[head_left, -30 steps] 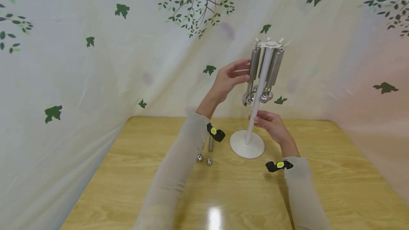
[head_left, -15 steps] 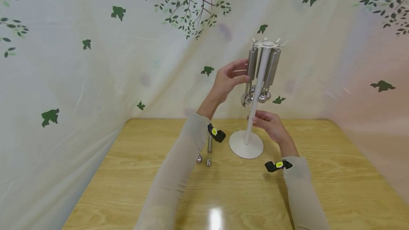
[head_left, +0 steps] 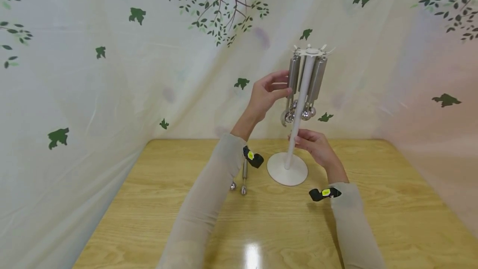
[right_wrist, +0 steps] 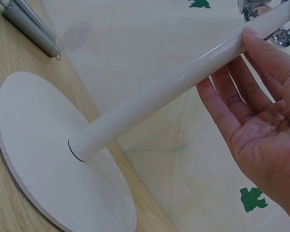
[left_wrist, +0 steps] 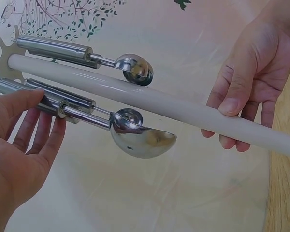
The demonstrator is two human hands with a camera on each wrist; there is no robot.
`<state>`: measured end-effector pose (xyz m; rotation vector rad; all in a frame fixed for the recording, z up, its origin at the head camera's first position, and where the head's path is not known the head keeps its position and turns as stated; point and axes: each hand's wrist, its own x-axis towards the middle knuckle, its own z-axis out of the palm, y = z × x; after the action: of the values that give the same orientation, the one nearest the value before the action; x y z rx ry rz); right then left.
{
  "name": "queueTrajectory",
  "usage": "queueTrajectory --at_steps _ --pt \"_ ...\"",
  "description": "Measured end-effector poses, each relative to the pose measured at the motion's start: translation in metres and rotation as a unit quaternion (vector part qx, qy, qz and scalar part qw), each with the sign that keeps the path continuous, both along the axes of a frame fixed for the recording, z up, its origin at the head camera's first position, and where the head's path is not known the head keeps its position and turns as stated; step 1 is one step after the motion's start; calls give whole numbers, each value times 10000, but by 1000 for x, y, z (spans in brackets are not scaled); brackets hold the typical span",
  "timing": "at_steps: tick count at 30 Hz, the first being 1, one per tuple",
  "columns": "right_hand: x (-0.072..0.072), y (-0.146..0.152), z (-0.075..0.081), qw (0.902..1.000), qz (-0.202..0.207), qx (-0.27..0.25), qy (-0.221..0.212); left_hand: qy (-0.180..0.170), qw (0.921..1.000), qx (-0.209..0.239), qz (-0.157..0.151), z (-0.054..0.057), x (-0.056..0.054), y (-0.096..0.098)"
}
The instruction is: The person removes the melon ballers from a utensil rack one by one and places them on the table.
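Observation:
A white utensil stand (head_left: pixel 295 132) rises from its round base (head_left: pixel 287 179) on the table, with several steel scoops hanging from the hooked ring (head_left: pixel 312 52) on top. My left hand (head_left: pixel 262 96) holds one hanging scoop (left_wrist: pixel 142 141) by its thick handle, thumb in front and fingers behind. That scoop has a deep, shiny bowl and hangs beside the pole. Lower down, my right hand (head_left: pixel 317 147) grips the white pole (right_wrist: pixel 159 99), its thumb on the near side and fingertips at the far side. Other scoops (left_wrist: pixel 133 67) hang across the pole.
On the wooden table (head_left: pixel 392 202), left of the base, lie two steel utensils; one (head_left: pixel 244 173) shows much of its handle and round end, the other (head_left: pixel 233 185) is mostly behind my left sleeve. A leaf-printed curtain (head_left: pixel 194 86) hangs close behind the table.
Both hands keep their places on the scoop and the pole. Everything shifts slightly left in the head view, the curtain and table with it.

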<state>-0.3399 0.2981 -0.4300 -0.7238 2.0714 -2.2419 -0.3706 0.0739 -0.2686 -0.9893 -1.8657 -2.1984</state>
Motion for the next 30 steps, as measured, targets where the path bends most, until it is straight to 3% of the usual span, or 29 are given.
queueTrajectory --at_steps 13,22,30 --pt "2 0 -1 9999 -121 60 -81 304 9994 -49 147 -2 -1 -4" --pt "2 -2 -4 9996 -176 104 -207 166 9993 115 300 8 6 -9" --pt "1 -1 -3 10000 -27 -10 -44 144 9991 176 368 15 9 -16"
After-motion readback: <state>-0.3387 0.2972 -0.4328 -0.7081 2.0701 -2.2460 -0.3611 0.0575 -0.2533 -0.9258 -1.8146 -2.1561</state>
